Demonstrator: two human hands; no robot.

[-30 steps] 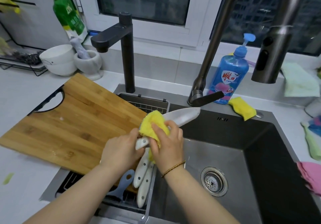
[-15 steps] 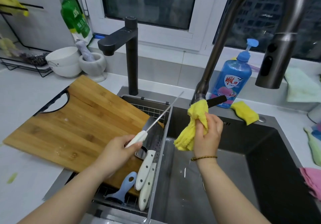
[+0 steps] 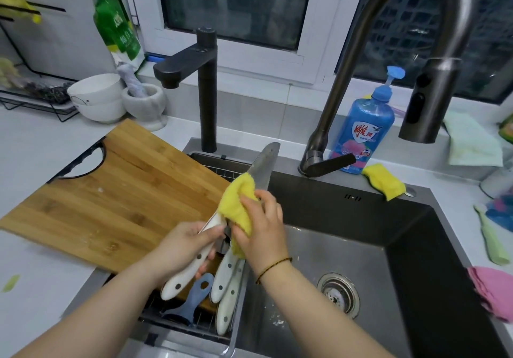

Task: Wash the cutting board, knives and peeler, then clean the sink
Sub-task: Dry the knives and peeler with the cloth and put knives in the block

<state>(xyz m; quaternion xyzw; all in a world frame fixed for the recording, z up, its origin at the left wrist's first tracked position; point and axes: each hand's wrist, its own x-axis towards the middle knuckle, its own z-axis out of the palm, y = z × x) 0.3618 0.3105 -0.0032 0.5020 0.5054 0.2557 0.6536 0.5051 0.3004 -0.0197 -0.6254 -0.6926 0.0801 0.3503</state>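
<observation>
Early in the job, I judge: the left hand grips a knife by its white handle over the left edge of the sink, the right hand pinches a yellow cloth against its blade, and the cutting board, two other knives and the peeler wait just left, seemingly unwashed.

Beyond my fingers: window, white frame, glass dark. Between it and my fingers: grey tiled wall. Left of my fingers: white countertop, evenly lit; beyond and right, second pane shows a gridded facade.
</observation>
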